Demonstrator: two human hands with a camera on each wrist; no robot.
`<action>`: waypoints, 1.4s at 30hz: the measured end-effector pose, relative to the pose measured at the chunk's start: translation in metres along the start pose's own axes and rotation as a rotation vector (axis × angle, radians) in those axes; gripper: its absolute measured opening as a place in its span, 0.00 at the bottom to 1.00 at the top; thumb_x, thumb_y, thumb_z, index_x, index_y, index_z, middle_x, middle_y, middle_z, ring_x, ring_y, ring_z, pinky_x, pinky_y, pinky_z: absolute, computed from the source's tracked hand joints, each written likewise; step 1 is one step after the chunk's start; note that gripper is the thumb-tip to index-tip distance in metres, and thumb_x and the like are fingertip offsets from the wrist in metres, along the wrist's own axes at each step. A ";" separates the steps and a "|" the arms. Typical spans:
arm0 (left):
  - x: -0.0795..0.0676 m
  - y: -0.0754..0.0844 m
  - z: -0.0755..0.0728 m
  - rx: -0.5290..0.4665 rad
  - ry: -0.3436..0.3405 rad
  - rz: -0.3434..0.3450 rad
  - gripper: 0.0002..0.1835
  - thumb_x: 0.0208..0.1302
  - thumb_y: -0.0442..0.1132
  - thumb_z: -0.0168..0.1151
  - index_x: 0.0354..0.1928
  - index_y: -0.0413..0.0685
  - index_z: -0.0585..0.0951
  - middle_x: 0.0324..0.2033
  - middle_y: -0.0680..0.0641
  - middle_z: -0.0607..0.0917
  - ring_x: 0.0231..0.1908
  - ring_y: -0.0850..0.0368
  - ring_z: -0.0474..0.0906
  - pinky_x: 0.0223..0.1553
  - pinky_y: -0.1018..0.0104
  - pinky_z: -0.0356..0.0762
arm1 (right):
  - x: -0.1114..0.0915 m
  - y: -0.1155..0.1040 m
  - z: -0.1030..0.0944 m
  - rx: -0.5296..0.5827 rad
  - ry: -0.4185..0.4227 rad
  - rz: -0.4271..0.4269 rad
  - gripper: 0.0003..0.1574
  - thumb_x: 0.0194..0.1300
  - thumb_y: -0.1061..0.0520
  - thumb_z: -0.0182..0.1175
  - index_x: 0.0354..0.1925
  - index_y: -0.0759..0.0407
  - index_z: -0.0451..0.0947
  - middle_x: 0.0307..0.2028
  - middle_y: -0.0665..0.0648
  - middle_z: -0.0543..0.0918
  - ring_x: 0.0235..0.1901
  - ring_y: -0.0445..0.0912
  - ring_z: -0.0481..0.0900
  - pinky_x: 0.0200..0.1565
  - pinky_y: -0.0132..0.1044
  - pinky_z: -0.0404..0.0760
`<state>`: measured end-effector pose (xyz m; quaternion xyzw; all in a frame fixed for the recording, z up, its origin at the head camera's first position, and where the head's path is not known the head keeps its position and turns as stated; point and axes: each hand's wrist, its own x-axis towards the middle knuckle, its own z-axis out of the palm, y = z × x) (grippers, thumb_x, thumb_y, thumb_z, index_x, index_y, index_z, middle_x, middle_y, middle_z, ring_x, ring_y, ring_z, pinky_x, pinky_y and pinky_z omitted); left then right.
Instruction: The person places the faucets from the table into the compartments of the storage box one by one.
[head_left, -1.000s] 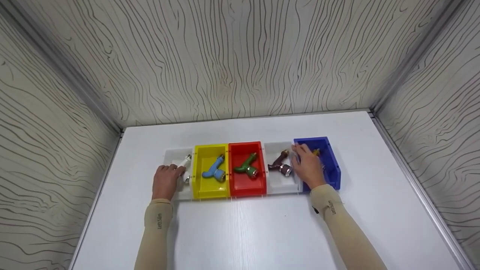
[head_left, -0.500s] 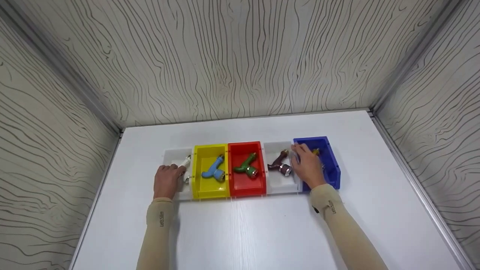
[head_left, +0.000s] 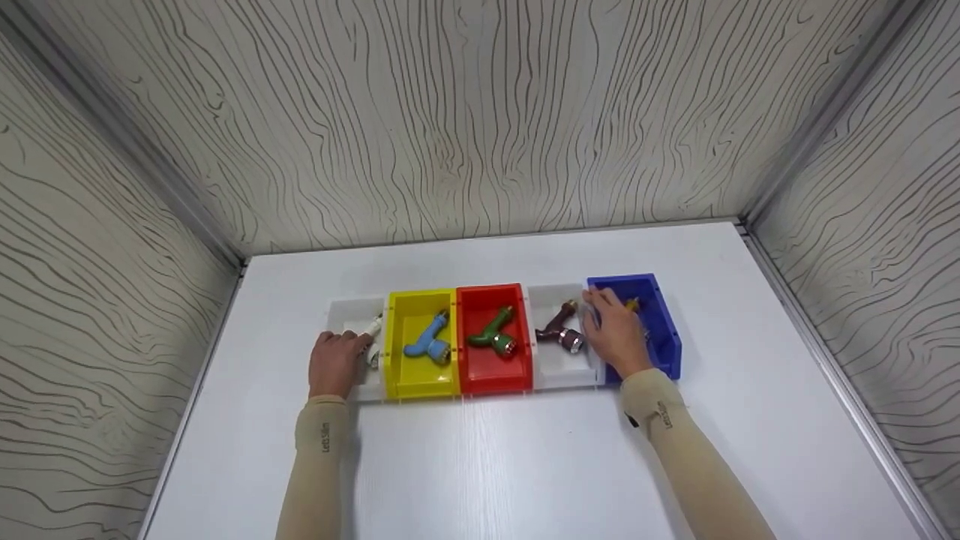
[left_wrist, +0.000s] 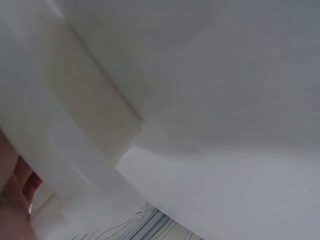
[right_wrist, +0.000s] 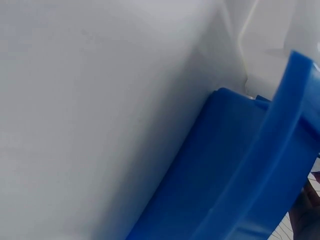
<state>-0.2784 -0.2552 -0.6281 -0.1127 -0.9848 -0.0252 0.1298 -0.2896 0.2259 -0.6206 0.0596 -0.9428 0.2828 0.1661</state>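
Faucets lie in a row of bins. My left hand (head_left: 335, 362) reaches into the left white bin (head_left: 355, 307), fingers curled at a white faucet (head_left: 373, 325) that is partly hidden. On the wall between the other white bin (head_left: 551, 292) and the blue bin (head_left: 624, 283) rests my right hand (head_left: 618, 330), thumb apart from the fingers. A yellow faucet (head_left: 633, 304) shows partly behind it. The right white bin holds a dark maroon faucet (head_left: 559, 327). In the wrist views, bin walls fill most of the picture and only edges of the hands show.
Between the white bins stand a yellow bin (head_left: 403, 302) with a light blue faucet (head_left: 430, 341) and a red bin (head_left: 472, 298) with a green faucet (head_left: 493, 334). All sit on a white table (head_left: 480, 457), enclosed by wood-patterned walls (head_left: 450, 120).
My left hand has shifted slightly to the right, and the white faucet beneath it has moved a little. My right hand and the other faucets stay in place.
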 end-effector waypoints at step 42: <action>-0.011 -0.007 -0.043 -0.102 -0.007 -0.007 0.27 0.71 0.39 0.66 0.71 0.53 0.76 0.67 0.43 0.80 0.65 0.42 0.77 0.72 0.42 0.70 | 0.003 0.007 -0.035 -0.026 -0.202 -0.023 0.33 0.77 0.50 0.59 0.76 0.54 0.68 0.72 0.61 0.73 0.58 0.63 0.81 0.63 0.63 0.78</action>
